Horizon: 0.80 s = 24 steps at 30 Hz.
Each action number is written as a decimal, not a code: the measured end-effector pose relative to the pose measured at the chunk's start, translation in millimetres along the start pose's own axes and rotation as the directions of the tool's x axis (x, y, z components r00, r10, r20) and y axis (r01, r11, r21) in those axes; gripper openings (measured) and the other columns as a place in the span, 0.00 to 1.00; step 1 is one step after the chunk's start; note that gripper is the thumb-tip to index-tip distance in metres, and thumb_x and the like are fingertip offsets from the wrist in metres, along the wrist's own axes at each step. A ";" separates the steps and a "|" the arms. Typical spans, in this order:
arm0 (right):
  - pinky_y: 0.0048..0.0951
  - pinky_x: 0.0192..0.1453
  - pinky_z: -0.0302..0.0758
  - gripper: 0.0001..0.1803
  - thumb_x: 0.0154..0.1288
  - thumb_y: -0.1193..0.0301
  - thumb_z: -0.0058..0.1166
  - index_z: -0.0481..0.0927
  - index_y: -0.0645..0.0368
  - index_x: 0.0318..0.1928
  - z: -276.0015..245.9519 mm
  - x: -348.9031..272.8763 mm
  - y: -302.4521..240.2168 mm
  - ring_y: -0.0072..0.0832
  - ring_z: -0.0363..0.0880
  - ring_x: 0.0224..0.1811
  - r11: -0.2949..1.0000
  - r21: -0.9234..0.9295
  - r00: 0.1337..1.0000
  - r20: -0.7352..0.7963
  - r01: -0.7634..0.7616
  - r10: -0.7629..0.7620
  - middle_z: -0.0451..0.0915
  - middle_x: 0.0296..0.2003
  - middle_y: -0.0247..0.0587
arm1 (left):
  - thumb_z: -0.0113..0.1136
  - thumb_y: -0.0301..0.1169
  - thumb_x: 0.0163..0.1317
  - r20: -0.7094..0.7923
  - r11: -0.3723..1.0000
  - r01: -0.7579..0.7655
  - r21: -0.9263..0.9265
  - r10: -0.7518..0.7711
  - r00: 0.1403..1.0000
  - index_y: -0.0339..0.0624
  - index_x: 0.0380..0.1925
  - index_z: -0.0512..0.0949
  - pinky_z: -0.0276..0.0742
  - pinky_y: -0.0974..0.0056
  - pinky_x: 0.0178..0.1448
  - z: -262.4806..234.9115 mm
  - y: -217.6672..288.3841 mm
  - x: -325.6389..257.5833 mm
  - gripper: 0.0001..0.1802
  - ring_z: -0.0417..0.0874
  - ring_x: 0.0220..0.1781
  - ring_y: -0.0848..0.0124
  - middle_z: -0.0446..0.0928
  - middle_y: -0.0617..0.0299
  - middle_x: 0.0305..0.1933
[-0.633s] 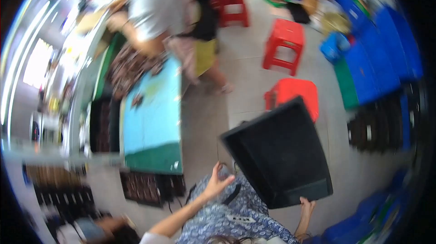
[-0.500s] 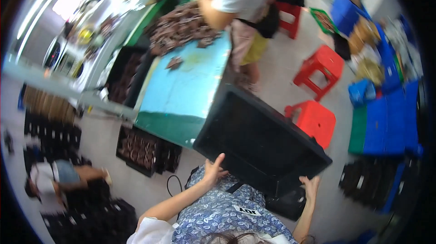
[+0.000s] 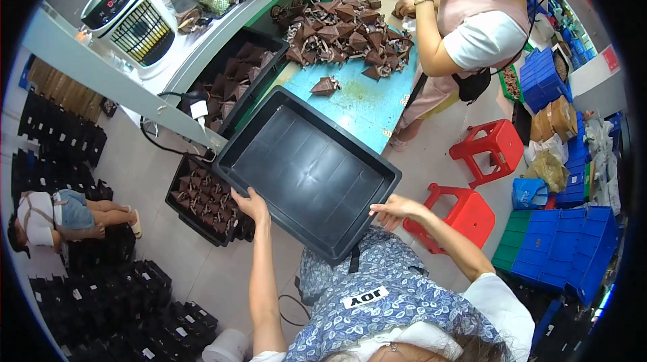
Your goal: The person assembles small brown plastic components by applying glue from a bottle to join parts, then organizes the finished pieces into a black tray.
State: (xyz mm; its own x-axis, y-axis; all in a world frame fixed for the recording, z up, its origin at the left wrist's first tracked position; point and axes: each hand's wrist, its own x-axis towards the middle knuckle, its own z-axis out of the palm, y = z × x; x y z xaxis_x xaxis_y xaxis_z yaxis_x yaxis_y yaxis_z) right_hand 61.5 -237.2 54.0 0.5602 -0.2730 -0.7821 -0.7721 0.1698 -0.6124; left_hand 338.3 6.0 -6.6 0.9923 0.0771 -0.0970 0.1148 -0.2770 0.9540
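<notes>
I hold a shallow black plastic tray (image 3: 306,173) out in front of me, tilted, with its bare inside facing up. My left hand (image 3: 252,206) grips its near left side, fingers partly under the rim. On the right side my right hand (image 3: 396,211) is closed on the edge. The tray's far rim overlaps the near end of a light-blue worktable (image 3: 350,109). On that table lies a heap of brown pointed pieces (image 3: 344,28), with one piece (image 3: 325,86) lying apart from it.
Across the table a person (image 3: 485,39) handles pieces. Filled black trays (image 3: 232,79) (image 3: 205,200) sit beside and below the table. Red stools (image 3: 488,153) and blue crates (image 3: 559,244) stand to the right. Another person (image 3: 74,217) is at the left, near stacked black trays (image 3: 108,294).
The tray has moved left, and its inside now faces up toward me more fully. Both hands still hold it. The view has shifted, showing more of the heap and the person across the table.
</notes>
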 end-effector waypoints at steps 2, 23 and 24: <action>0.30 0.25 0.78 0.21 0.58 0.57 0.59 0.81 0.63 0.20 -28.2 13.9 -50.6 0.26 0.81 0.20 0.899 -0.379 0.969 -0.021 0.220 -0.246 0.80 0.16 0.43 | 0.49 0.18 0.61 -0.091 1.000 0.002 0.023 0.000 0.996 0.30 0.63 0.55 0.64 0.60 0.61 9.9 -0.8 0.0 0.29 0.71 0.58 0.57 0.65 0.41 0.60; 0.35 0.47 0.72 0.28 0.44 0.80 0.60 0.73 0.64 0.51 -97.3 92.1 -235.2 0.40 0.72 0.41 0.003 -0.528 0.167 0.262 0.849 -0.951 0.76 0.40 0.44 | 0.46 0.49 0.68 0.525 0.421 0.662 -0.619 -0.404 0.749 0.42 0.52 0.71 0.70 0.56 0.61 222.1 193.1 -59.7 0.24 0.72 0.59 0.62 0.72 0.54 0.55; 0.34 0.47 0.73 0.29 0.45 0.79 0.61 0.71 0.66 0.52 -100.2 74.4 -239.9 0.41 0.74 0.42 0.150 -0.412 0.216 0.119 0.899 -0.969 0.76 0.41 0.47 | 0.45 0.50 0.68 0.534 0.335 0.620 -0.709 -0.318 0.783 0.44 0.48 0.73 0.69 0.55 0.62 229.9 200.7 -60.5 0.23 0.71 0.60 0.61 0.73 0.55 0.54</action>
State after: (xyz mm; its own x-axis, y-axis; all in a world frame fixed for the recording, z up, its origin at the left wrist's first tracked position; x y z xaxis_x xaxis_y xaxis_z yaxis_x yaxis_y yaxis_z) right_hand 258.3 -393.1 154.3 0.9048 -0.1113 0.4111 0.2643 -0.6103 -0.7468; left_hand 312.0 -274.4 125.6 0.7655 -0.3632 -0.5312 0.6206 0.6345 0.4606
